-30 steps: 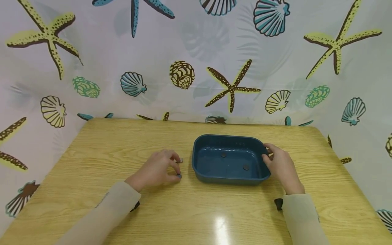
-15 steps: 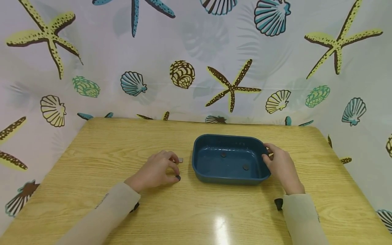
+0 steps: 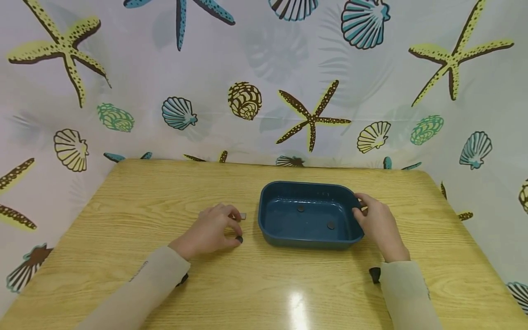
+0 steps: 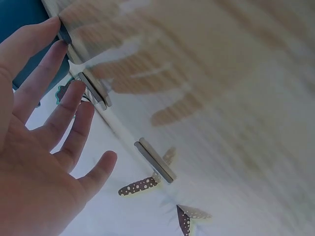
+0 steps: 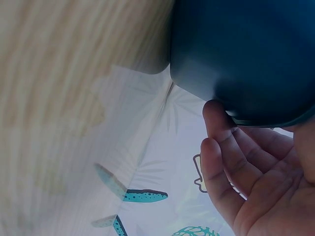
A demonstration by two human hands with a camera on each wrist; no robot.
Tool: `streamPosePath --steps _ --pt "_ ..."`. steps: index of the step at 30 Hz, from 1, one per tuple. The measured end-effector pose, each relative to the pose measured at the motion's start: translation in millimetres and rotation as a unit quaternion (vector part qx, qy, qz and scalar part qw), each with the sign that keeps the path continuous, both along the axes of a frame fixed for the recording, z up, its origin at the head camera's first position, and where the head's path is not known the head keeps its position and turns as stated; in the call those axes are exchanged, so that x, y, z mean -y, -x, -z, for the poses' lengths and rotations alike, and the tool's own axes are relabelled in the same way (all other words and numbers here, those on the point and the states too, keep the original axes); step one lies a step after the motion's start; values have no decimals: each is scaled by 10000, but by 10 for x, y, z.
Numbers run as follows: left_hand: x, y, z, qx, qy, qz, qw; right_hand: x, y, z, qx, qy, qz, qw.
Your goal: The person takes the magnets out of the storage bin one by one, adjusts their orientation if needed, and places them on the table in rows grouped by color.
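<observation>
Between thumb and index fingertip, my left hand (image 3: 209, 231) pinches a small dark round piece (image 3: 239, 239) at the table surface, left of a blue rectangular basin (image 3: 307, 243). In the left wrist view this piece (image 4: 64, 34) appears as a dark edge at the fingertips; the other fingers are spread. At the basin's right end, my right hand (image 3: 378, 224) grips the rim, thumb inside and fingers outside. Two dark discs, a rear disc (image 3: 300, 208) and a front disc (image 3: 331, 225), lie on the basin floor.
A small flat grey piece (image 3: 243, 216) lies just beyond my left fingers. The left wrist view shows two such flat pieces, a nearer one (image 4: 95, 91) and another (image 4: 154, 161). A patterned curtain (image 3: 255, 55) hangs behind the wooden table (image 3: 247, 293).
My left hand has drawn slightly left and toward me with the dark piece, uncovering a little more of the flat grey piece. The right hand and basin have stayed put.
</observation>
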State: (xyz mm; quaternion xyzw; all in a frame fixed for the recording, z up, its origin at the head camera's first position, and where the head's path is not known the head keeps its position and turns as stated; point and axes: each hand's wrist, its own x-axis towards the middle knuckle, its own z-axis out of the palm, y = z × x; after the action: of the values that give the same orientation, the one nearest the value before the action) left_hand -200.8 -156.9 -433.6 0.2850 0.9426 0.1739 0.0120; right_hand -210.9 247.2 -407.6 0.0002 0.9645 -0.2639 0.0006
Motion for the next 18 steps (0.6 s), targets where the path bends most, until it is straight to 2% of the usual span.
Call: streamPosePath --steps 7,10,14,18 --pt "17 21 -57 9 -41 -41 10000 -1 -4 -1 -22 -30 -4 10000" --pt "11 54 -101 -142 -57 -60 9999 -1 -3 -5 -59 -47 -13 10000" --pt "-34 108 -193 -394 -111 3 9992 -2 -5 -9 -86 -68 -27 9999" --pt "-89 152 -308 -436 -96 55 9990 0 -7 -4 -60 -38 -33 10000"
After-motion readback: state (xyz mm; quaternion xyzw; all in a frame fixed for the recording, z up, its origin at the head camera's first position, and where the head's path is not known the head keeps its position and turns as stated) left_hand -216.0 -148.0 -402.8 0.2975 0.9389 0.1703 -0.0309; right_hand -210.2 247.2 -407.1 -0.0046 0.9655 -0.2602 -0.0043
